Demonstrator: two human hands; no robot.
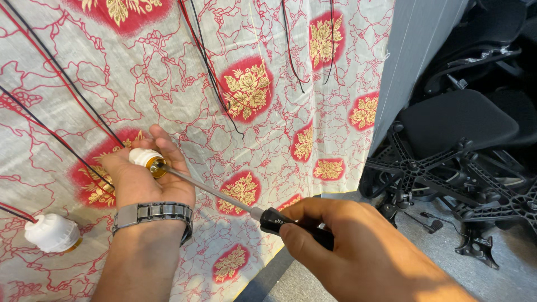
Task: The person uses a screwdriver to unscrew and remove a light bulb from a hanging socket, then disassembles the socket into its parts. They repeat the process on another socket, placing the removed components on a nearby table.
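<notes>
The left hand point(142, 179), with a grey metal link watch point(152, 215) on its wrist, is curled around a small white plastic lamp holder with a brass-coloured inner ring point(146, 159), gripping it between thumb and fingers so that the open brass end faces right. This holder sits in the left palm just above the bench, over one of the red patches of the cloth. The right hand point(358, 251) is closed around the black handle of a long screwdriver with a thin silver steel shaft point(210, 191); the shaft runs up and to the left from the handle, and its tip sits inside the brass opening of the held lamp holder.

The bench is covered by a cream cloth printed with red veined lines and red circles bearing gold flowers point(291, 100), which hangs over the right-hand edge. Several thin red and black wires point(67, 95) run across the cloth, some leading toward the left hand. A second white plastic lamp holder point(52, 232) lies on the cloth at the lower left, well apart from the hands, with a red and a black wire entering it. To the right, on a grey floor, stand black office chairs with star-shaped wheeled bases point(447, 162).
</notes>
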